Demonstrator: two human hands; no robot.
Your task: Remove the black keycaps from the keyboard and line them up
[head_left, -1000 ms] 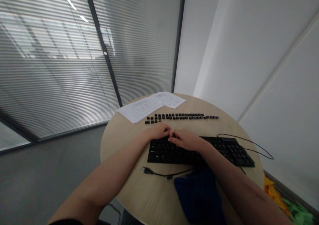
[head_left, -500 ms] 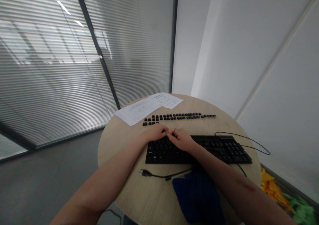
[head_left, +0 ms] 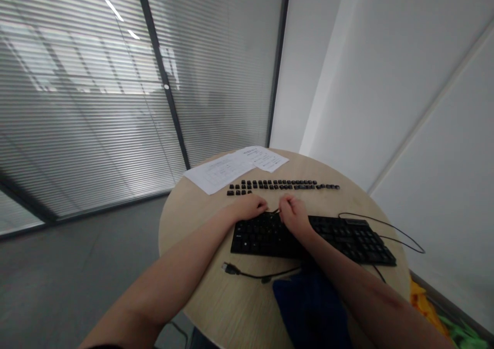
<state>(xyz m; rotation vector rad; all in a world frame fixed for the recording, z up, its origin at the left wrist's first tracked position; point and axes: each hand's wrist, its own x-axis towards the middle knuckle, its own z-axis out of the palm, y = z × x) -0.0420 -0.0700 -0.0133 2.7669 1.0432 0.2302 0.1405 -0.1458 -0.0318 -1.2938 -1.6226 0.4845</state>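
A black keyboard (head_left: 266, 243) lies on the round wooden table. My left hand (head_left: 250, 206) is at its upper left edge, fingers curled together; whatever they may hold is hidden. Just to the right, above the keys, my right hand (head_left: 294, 214) is closed on a thin wire tool (head_left: 275, 212), whose dark prongs stick out toward the left hand. A gap separates the two hands. Beyond the keyboard, several loose black keycaps (head_left: 285, 184) lie in rows; the nearest row, at the left, is partly behind my left hand.
Printed paper sheets (head_left: 227, 170) lie at the table's back left. In front of the keyboard are a USB plug with cable (head_left: 231, 269) and a dark blue cloth (head_left: 309, 308). Another cable (head_left: 401, 224) loops at the right. Orange material (head_left: 422, 302) lies beyond the table's right edge.
My hands, together half a second ago, have come apart; the right has moved right, and the wire tool now shows below its fingers. The whole view has shifted slightly.
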